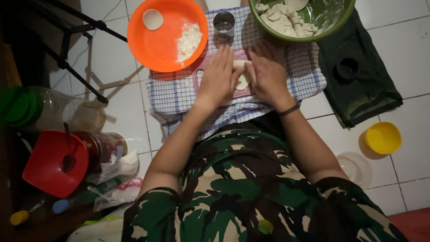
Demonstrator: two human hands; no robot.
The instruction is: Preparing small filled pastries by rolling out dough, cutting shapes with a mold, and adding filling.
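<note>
Hands, left (pixel 218 78), right (pixel 268 74), pressing one dough piece (pixel 242 79), perhaps flattened.

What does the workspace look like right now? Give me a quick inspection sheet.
Surface: white tiled floor; checked cloth spread on it, pink mat on the cloth.
Job's things: pale dough piece on the mat; green bowl of dough lumps; orange bowl with flour and a flat dough disc; round metal cutter.
Clutter: dark green cloth, yellow cup, clear lid, red funnel, jars, plastic bags.
Grippers: left hand and right hand lie flat, fingers open, on either side of the dough, touching it.
Cables: nothing seen.
Surroundings: black tripod legs at upper left; dim lighting.
</note>
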